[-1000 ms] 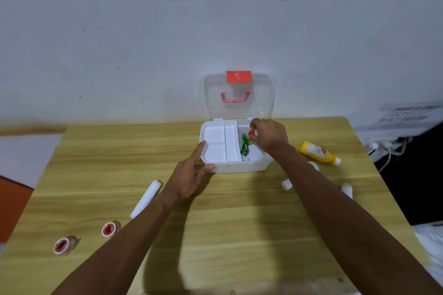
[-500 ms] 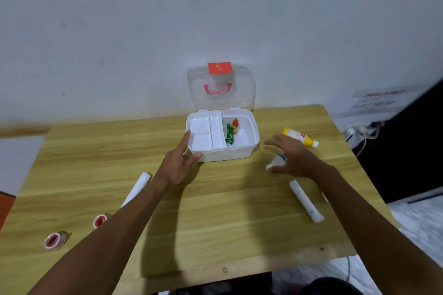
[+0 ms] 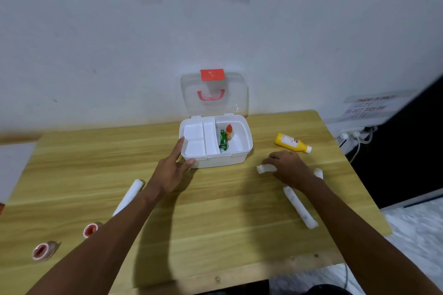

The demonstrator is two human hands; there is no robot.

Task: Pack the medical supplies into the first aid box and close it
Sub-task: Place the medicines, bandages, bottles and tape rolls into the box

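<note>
The white first aid box (image 3: 239,158) stands open at the table's back, its clear lid (image 3: 236,96) upright against the wall. Inside its right compartment are a green packet (image 3: 223,139) and a small orange dropper bottle (image 3: 229,132). My left hand (image 3: 171,170) rests against the box's front left corner, fingers straight. To the right of the box, my right hand (image 3: 288,167) curls over a short white bandage roll (image 3: 263,168) lying on the table. A yellow bottle (image 3: 291,142) lies behind that hand.
A long white roll (image 3: 299,206) and another short roll (image 3: 318,172) lie by my right forearm. Left of my left arm lie a white roll (image 3: 129,195) and two red-cored tape rolls (image 3: 90,230), (image 3: 43,250). The table edge (image 3: 215,278) is near me; cables hang at right.
My right hand left the box, where the orange bottle now stands, and moved right and down onto the short white roll. My left hand stayed at the box's corner.
</note>
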